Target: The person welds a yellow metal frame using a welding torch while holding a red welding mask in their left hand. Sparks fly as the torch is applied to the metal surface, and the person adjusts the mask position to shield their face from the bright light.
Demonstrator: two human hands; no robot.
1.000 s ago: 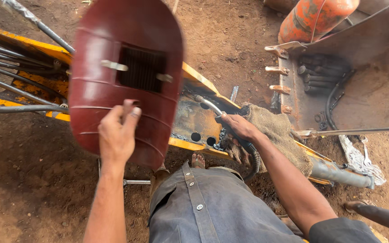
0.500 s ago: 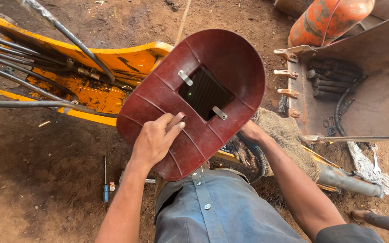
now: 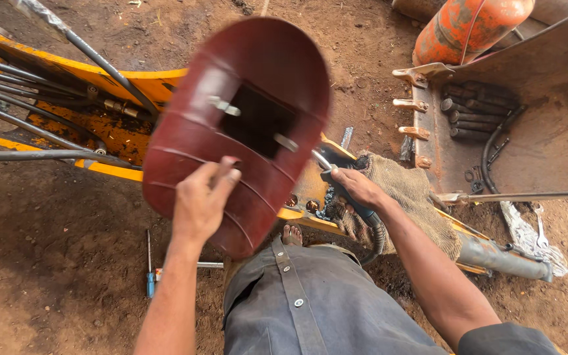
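— The left hand [image 3: 202, 200] is gripping the lower edge of a dark red welding shield [image 3: 238, 125], fingers wrapped over the rim, holding it up at about eleven o'clock from the person's lap. Is the other one busy too?

— Yes, the right hand [image 3: 356, 187] is closing tight around a welding handle [image 3: 353, 200], over at two o'clock, with its grey cable [image 3: 377, 233] looping back toward the knees. The metal tip is pointing in under the shield, toward the yellow machine arm [image 3: 93, 125].

— What is lying around it?

— A piece of sacking [image 3: 415, 190] is draped over the arm right beside the wrist. A rusty digger bucket [image 3: 534, 125] is sitting at one o'clock, an orange gas cylinder [image 3: 471, 26] beyond it at twelve. A blue-handled screwdriver [image 3: 149, 269] is lying in the dirt at eight o'clock, and a bare foot [image 3: 292, 233] is showing just below the yellow arm.

— What are you worrying about?

— The shield is tilting and is being held away from the face, so I judge the dark window may not be covering the eyes if an arc starts. Sparks could be landing on that sacking or the bare foot, both very near the tip. And the one-handed grip on the rim looks loose enough for the shield to slip
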